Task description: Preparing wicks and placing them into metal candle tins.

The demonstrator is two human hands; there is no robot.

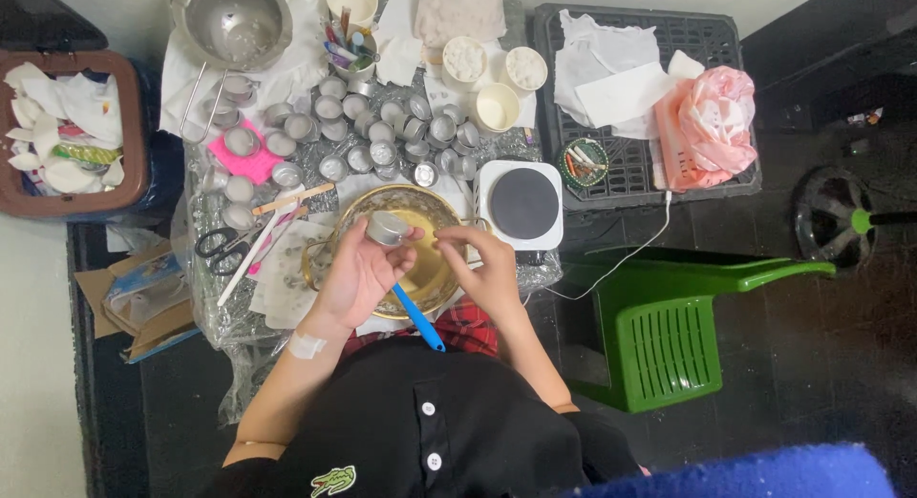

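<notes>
Over the golden bowl (pixel 355 211), at the middle of the table, I see my left hand (pixel 358 274) closed around a small round metal tin (pixel 386 228), tilted so its side faces up; I cannot see what is inside it. My right hand (pixel 490 269) hovers just beside it with fingertips (pixel 441 238) pinched together, on what I cannot tell. A blue handle (pixel 418 318) sticks out of the bowl toward my body. Beyond the bowl stands a crowd of like tins (pixel 382 135), mostly showing pale insides. Behind them, cream cups (pixel 497 106) stand in a group: two hold white lumps, one looks bare. Another cup (pixel 350 54) holds pens or sticks. A steel mixing bowl (pixel 237 22) sits at the far left corner. Right of the golden bowl is a white hotplate (pixel 522 204) with a dark disc. Scissors (pixel 220 245) lie left. A brown bin (pixel 67 130) off the table holds crumpled white paper.
</notes>
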